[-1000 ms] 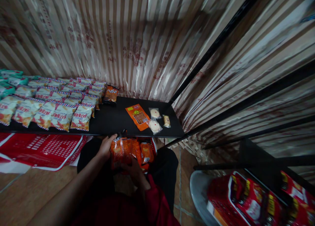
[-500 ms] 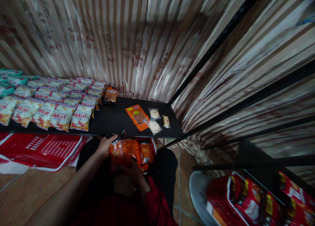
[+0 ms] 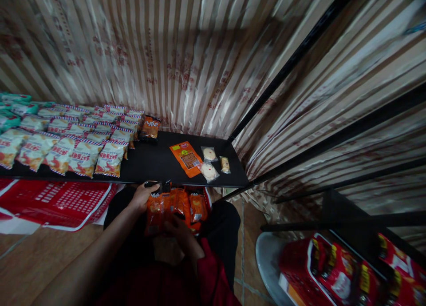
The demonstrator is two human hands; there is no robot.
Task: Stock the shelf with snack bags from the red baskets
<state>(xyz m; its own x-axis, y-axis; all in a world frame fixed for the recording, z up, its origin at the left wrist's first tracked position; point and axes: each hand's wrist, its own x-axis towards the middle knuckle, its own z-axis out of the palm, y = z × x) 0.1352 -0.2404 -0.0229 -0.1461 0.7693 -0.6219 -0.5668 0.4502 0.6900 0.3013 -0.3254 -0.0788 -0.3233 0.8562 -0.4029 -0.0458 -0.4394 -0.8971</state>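
Observation:
My left hand (image 3: 143, 198) is closed on the top left corner of an orange snack bag (image 3: 155, 212), held upright just below the shelf's front edge. By the bag's lower right side is my right hand (image 3: 179, 231); it is dark and blurred, so its grip is unclear. More orange snack bags (image 3: 197, 207) lie in a basket between my knees. A similar orange and black bag (image 3: 150, 128) stands on the black shelf (image 3: 159, 159), at the right end of the rows of white snack bags (image 3: 109, 158).
On the shelf's right part lie a flat orange packet (image 3: 185, 158), two round wrapped pieces (image 3: 209, 154) and a small yellowish packet (image 3: 225, 164). A red basket (image 3: 73, 204) sits below left. Black shelf posts (image 3: 282, 70) slant at right, above a basket of red packages (image 3: 339, 270).
The orange bag has turned more upright and swung slightly left in my left hand. My right hand has shifted off the bag's lower part towards its right side.

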